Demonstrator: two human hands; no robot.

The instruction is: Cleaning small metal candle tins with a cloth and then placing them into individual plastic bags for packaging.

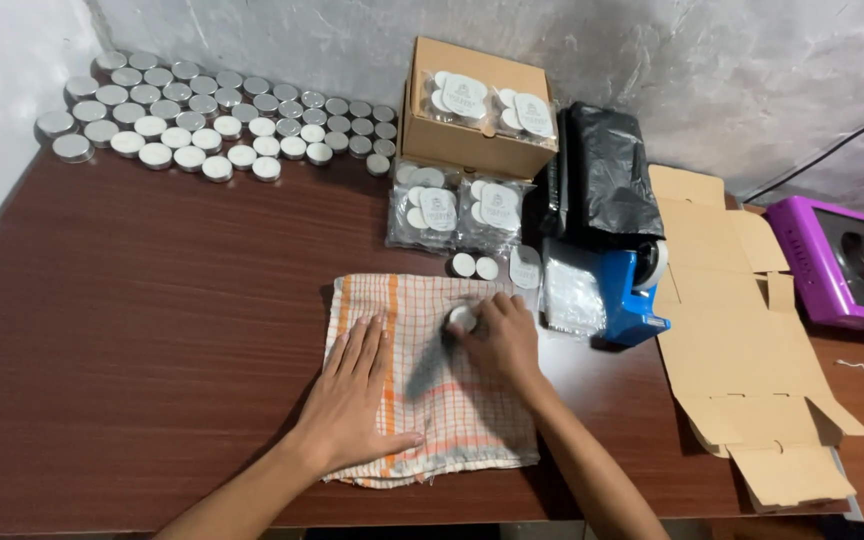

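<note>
The left hand lies flat w/ fingers spread on a checked orange-and-white cloth, pressing it onto the dark brown wooden table. Its grip is wide open, holding nothing. The right hand has its grip closed around a small round silver tin, which sits on the cloth near the top edge, approx. in the middle of the table.

Just past the cloth lie two small white round lids and clear bags of round tins. Behind those stands a brown cardboard box w/ more bagged tins on top. Many round silver tins stand in rows at the far left corner, by the wall. Right of the cloth is a blue tape holder, w/ a black plastic bag behind it. Next comes a flat, unfolded cardboard box, & a purple machine at the far right edge.
</note>
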